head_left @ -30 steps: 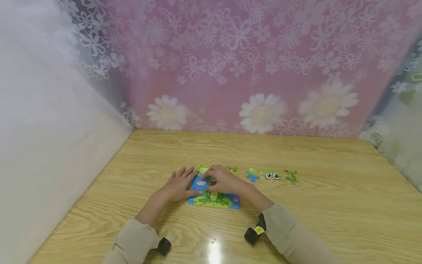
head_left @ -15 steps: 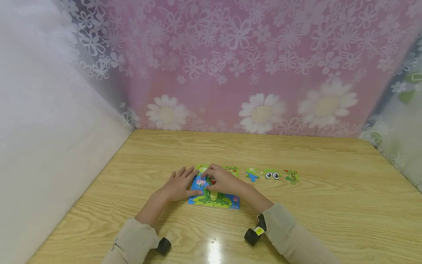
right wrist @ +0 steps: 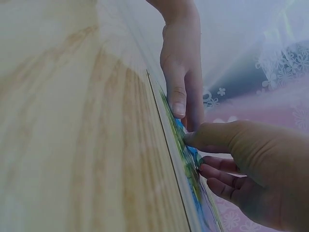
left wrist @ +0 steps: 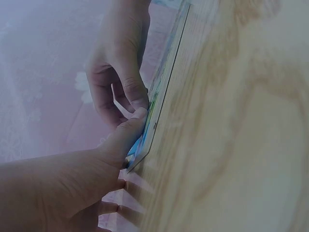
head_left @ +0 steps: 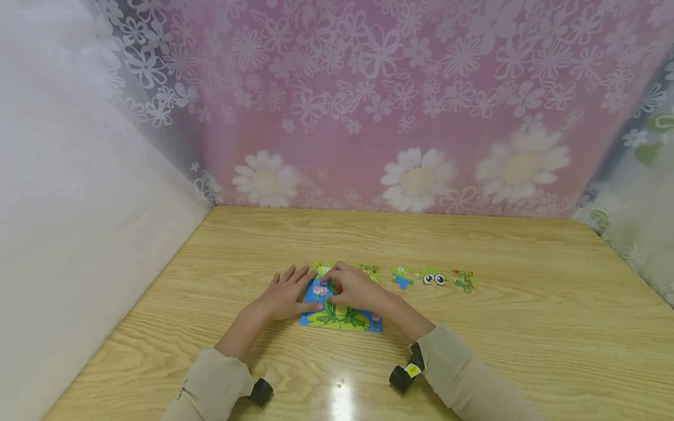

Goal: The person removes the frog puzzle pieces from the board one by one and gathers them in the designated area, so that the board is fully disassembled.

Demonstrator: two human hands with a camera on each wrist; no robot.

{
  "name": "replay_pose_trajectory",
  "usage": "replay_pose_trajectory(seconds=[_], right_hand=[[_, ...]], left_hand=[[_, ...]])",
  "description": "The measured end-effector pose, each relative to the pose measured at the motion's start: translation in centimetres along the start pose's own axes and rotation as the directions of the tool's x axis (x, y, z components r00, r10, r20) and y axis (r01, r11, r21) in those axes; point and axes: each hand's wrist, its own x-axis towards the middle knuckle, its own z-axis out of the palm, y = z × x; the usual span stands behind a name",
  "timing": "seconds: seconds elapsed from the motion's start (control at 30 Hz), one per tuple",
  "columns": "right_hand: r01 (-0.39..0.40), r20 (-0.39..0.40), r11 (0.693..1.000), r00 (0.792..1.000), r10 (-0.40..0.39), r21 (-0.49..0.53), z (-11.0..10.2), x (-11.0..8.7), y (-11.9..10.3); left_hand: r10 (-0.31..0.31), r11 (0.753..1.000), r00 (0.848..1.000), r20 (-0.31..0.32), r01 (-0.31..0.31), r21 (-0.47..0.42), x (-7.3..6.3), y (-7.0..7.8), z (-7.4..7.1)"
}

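A frog jigsaw puzzle [head_left: 342, 318] in a flat tray lies on the table, with blue water, a green frog and a pink flower showing. My left hand [head_left: 286, 298] rests at its left side with fingers spread and the thumb on the blue edge. My right hand [head_left: 355, 286] bends over the middle of the puzzle. Its thumb and fingers are curled round a puzzle piece [right wrist: 194, 153], of which only a bluish bit shows in the right wrist view. The right hand hides the frog's head and part of the upper puzzle.
To the right of the puzzle lie three loose pieces: a blue and green one [head_left: 402, 278], one with two big eyes [head_left: 434, 279] and a brown and green one [head_left: 466, 281]. A flowered pink cloth [head_left: 342, 146] hangs behind the wooden table [head_left: 526, 327].
My right fingers shift slightly over the piece near the pink flower. The left hand stays in place, and the loose pieces have not moved on the table.
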Motion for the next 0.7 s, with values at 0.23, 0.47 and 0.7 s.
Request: replay_pose_trajectory(seconds=[0.23,0.47,0.7], right_hand=[[0.002,-0.002,1.0,1.0,-0.002,0.006,0.15,0.02,0.18],[0.004,-0.007,1.0,1.0,-0.004,0.02,0.21,0.04,0.29],[0.003,-0.021,1.0,1.0,-0.003,0.02,0.15,-0.03,0.25]], left_hand=[[0.004,1.0,1.0,-0.004,-0.004,0.0,0.08,0.05,-0.02],[0.003,1.0,1.0,-0.007,-0.003,-0.001,0.0,0.13,-0.06],[0.008,1.0,1.0,-0.008,-0.008,-0.007,-0.06,0.2,-0.08]])
